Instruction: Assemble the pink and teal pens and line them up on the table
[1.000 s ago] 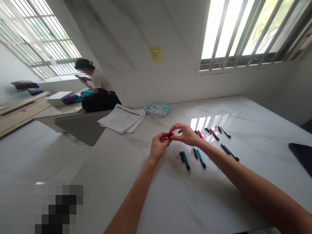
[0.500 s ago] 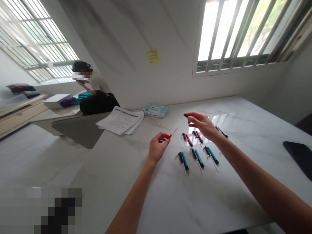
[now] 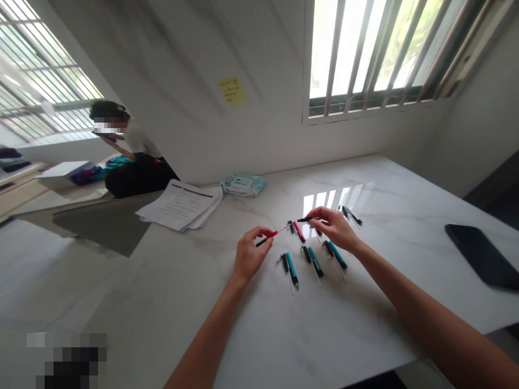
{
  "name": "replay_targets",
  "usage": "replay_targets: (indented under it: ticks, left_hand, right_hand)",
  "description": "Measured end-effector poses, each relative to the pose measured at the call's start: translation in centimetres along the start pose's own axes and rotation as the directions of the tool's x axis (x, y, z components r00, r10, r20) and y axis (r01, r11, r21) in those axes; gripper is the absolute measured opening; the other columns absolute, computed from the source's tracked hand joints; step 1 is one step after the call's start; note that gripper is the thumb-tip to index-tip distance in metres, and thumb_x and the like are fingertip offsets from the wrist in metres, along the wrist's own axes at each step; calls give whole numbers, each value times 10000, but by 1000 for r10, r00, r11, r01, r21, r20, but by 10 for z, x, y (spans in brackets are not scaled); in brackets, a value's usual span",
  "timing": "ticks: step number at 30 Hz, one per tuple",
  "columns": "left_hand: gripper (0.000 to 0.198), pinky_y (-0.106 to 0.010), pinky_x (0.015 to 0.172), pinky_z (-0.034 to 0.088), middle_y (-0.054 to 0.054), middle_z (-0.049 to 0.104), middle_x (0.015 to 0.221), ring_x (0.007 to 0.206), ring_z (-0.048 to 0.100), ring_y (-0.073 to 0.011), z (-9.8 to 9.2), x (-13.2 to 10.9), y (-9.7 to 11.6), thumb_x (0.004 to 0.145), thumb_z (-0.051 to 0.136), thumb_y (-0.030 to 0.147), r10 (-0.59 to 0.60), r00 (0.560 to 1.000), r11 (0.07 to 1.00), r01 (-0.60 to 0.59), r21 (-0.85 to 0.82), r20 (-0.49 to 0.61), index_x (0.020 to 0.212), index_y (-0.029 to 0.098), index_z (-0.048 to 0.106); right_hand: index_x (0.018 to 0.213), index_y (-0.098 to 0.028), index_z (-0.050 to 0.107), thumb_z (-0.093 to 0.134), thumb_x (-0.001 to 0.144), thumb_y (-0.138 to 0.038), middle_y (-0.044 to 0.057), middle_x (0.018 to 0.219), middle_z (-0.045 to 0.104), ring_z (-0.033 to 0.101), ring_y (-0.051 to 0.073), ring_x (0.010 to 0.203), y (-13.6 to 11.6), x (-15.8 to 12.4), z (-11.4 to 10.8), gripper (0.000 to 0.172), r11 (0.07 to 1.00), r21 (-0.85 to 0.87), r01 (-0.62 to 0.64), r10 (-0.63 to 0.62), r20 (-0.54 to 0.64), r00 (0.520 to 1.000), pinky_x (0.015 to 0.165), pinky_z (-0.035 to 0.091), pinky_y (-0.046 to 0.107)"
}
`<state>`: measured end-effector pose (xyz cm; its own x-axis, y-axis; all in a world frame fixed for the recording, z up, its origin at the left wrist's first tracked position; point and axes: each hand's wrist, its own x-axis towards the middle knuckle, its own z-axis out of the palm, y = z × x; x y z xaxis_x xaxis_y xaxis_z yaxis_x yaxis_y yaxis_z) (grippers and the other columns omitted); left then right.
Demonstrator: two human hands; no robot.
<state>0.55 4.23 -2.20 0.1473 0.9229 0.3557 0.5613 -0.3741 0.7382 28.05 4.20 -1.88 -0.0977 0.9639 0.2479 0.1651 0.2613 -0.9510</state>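
Note:
My left hand (image 3: 248, 255) is closed round a red-and-black pen barrel (image 3: 272, 235), and a thin refill (image 3: 284, 227) sticks out of its end toward the right. My right hand (image 3: 335, 229) pinches a slim black pen part (image 3: 304, 220) between thumb and fingertips, a short gap away from the refill tip. Just below that gap lies a disassembled red pen (image 3: 299, 232). Another set of pen pieces is partly hidden under my right hand. Closer to me, teal pen barrels (image 3: 292, 266) lie in a row, each beside a black part and a white refill.
Black pen pieces (image 3: 352, 214) lie beyond my right hand. A dark phone-like slab (image 3: 482, 256) rests at the right. Printed papers (image 3: 180, 205) and a wipes packet (image 3: 243, 185) are at the back left. A person (image 3: 135, 146) sits farther off. A yellow note (image 3: 232, 91) is on the wall.
My right hand has come down with the black pen part, closer to the refill in my left hand. My view has shifted a little to the right.

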Motion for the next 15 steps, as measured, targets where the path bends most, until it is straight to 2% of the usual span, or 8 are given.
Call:
replay_targets:
  ticks: [9, 15]
  left_hand:
    - [114, -351, 879, 495, -30, 781, 973, 895, 668, -230, 3, -2, 6, 829, 670, 253, 35, 999, 999, -36, 40, 27, 895, 259, 763]
    - [115, -351, 884, 499, -29, 778, 971, 894, 664, -229, 1, 0, 5, 831, 662, 249, 42, 999, 997, -44, 55, 31, 897, 255, 755]
  right_hand:
    - [1007, -207, 744, 700, 879, -345, 55, 961, 738, 684, 170, 834, -4, -2, 2, 194, 1000, -9, 29, -29, 14, 999, 748, 591, 318]
    - [1002, -214, 744, 688, 881, -346, 57, 978, 744, 685, 172, 830, -4, -1, 4, 187, 999, -12, 30, -29, 42, 999, 715, 587, 306]
